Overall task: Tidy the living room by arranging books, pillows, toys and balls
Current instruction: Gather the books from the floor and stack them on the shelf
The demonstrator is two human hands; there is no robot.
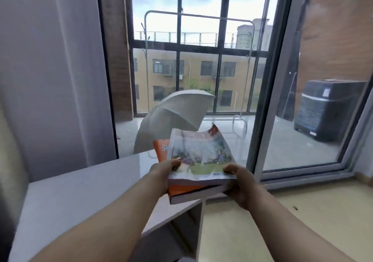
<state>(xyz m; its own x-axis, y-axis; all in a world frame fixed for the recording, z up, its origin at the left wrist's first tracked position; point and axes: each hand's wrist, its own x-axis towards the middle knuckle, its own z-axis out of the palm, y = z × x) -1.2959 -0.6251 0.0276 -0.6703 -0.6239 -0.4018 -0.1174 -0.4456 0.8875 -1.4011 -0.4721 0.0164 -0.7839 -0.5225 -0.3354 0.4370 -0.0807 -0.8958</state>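
Orange book (161,150), grey curtain (60,70), white umbrella (171,116).

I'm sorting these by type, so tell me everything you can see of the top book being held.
The top book is a thick, closed paperback with a glare-washed cover: a colourful illustrated scene, red at the far corner, a barcode by the near edge. It lies roughly level, far corner curling up, askew on an orange book. The left hand and right hand grip the pair at the near corners, thumbs on its cover.

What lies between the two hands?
Head view: two stacked books, the picture-cover book on top of the orange book; the left hand and right hand grip their near corners.
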